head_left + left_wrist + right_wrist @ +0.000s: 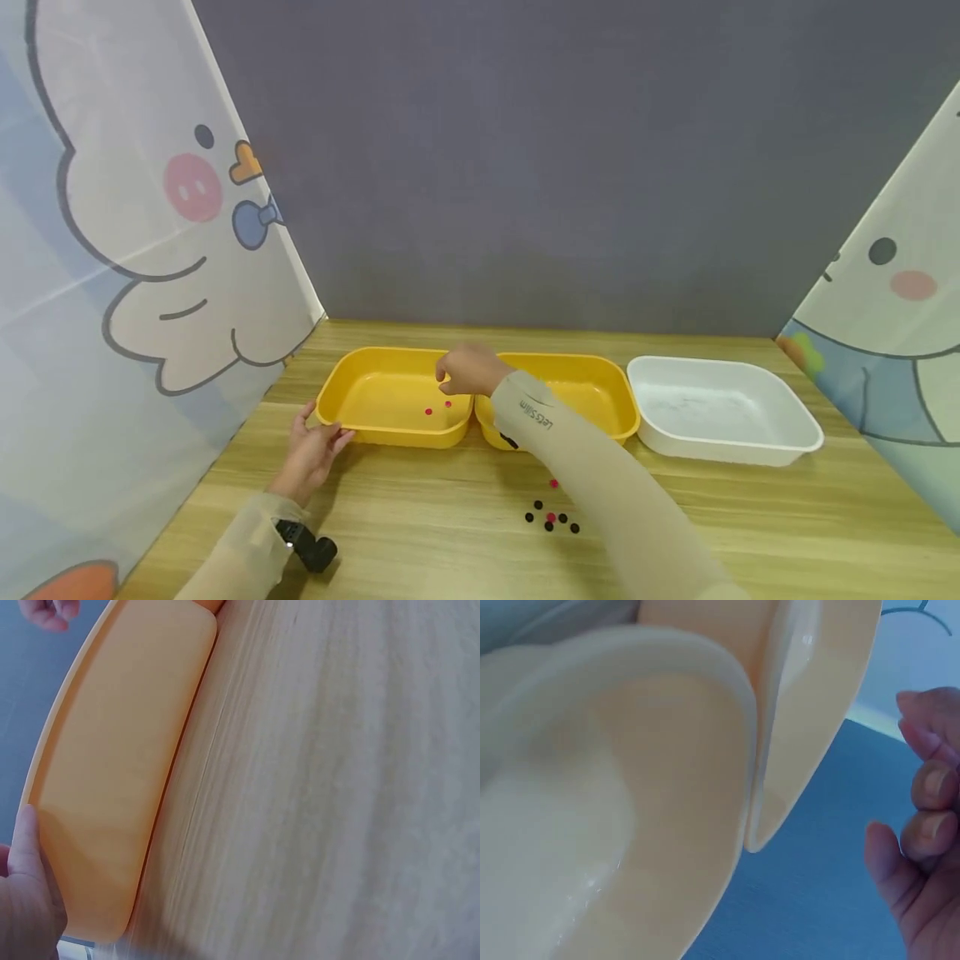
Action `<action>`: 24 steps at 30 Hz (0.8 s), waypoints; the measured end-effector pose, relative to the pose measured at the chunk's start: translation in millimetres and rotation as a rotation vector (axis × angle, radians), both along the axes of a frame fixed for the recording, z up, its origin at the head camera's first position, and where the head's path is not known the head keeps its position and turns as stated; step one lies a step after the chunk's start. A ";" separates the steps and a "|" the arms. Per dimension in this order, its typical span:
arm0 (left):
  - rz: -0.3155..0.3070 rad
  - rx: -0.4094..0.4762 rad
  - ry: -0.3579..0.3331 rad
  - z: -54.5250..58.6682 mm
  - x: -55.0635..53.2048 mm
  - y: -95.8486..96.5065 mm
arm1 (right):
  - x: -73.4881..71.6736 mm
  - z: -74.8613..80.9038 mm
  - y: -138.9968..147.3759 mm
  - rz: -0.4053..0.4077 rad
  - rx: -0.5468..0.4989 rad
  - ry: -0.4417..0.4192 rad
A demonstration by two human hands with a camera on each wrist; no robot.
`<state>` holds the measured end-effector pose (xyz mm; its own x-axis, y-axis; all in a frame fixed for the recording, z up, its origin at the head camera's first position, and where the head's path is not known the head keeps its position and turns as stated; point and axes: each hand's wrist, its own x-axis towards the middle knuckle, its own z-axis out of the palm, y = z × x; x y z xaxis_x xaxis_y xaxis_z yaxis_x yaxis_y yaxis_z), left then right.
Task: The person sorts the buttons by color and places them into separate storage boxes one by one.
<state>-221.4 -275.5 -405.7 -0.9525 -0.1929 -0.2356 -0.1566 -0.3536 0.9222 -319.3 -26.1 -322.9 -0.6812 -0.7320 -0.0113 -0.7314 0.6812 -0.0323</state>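
At the near left corner of the left yellow tray (420, 437), my left hand (313, 450) holds the outer wall. In the left wrist view its thumb (27, 844) lies along that wall, its tip at the rim. My right hand (471, 369) hovers above where the two yellow trays meet. The right wrist view shows its thumb (889, 859) and index finger apart, other fingers curled, with nothing seen between them. Two small red discs (428, 412) lie in the left tray, below that hand. Part of the middle yellow tray (592, 396) is hidden by the right arm.
A white tray (720, 408) stands to the right of the yellow ones. On the wooden table (420, 533), several small black discs (574, 527) and two red discs (553, 483) lie beside the right forearm. A grey panel (525, 167) rises behind the trays, with printed cloths on both sides.
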 end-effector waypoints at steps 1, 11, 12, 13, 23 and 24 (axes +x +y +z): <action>0.001 0.001 0.001 -0.1 0.3 -0.5 | 3.5 1.9 1.9 0.009 -0.022 -0.026; -0.022 0.038 -0.020 2.6 -2.3 -2.5 | 36.5 9.5 36.0 0.072 -0.222 -0.266; -0.024 0.042 -0.024 3.2 -2.8 -2.9 | 39.0 8.8 40.1 0.075 -0.217 -0.262; -0.027 0.043 -0.029 3.8 -3.1 -3.4 | 41.5 7.8 44.4 0.076 -0.213 -0.266; -0.019 0.066 -0.047 3.7 -4.0 -2.6 | 60.1 -9.1 92.4 0.009 -0.213 -0.394; -0.018 0.068 -0.049 3.2 -3.4 -2.5 | 62.5 -11.1 96.9 0.008 -0.223 -0.410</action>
